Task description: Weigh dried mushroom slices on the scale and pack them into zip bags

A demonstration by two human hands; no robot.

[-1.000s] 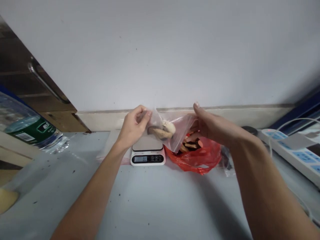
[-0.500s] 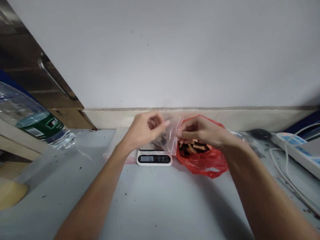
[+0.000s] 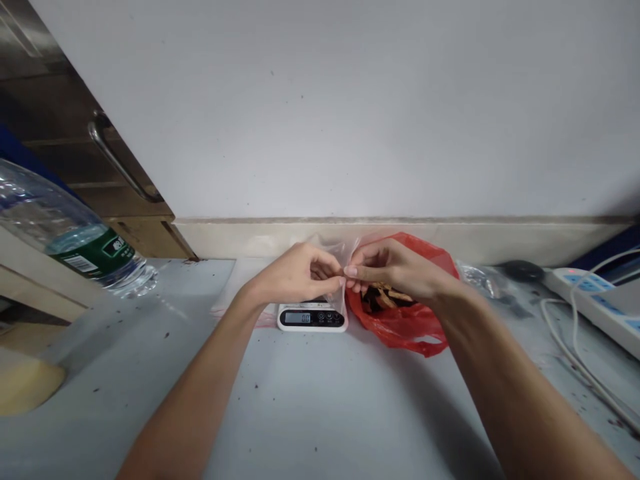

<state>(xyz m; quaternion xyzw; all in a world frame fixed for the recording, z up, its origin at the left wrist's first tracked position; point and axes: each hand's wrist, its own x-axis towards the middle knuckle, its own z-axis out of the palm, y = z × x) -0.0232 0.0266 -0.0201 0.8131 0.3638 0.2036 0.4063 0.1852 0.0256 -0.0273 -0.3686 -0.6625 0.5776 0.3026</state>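
Observation:
My left hand (image 3: pixel 305 273) and my right hand (image 3: pixel 387 268) meet fingertip to fingertip at the edge of a clear zip-lock bag (image 3: pixel 340 250), each pinching it. The bag hangs over a small white digital scale (image 3: pixel 313 328), whose display reads 0.0. Just right of the scale lies an open red plastic bag (image 3: pixel 400 330) holding dried brown sliced pieces (image 3: pixel 384 297), partly hidden under my right hand. Flat clear bags (image 3: pixel 233 290) with reddish edges lie to the left of the scale. The zip-lock bag's contents are mostly hidden behind my left hand.
A water bottle with a green label (image 3: pixel 100 250) leans in at the left, near a yellowish round object (image 3: pixel 33 387). To the right are a crumpled clear wrapper (image 3: pixel 483 280), a black mouse-like object (image 3: pixel 523 270) and a white power strip (image 3: pixel 600 303) with cables. A wall (image 3: pixel 350 133) rises behind.
My left hand has moved right along the bag to meet my right hand, which shifted slightly left. The view has moved a little; the scale still reads 0.0.

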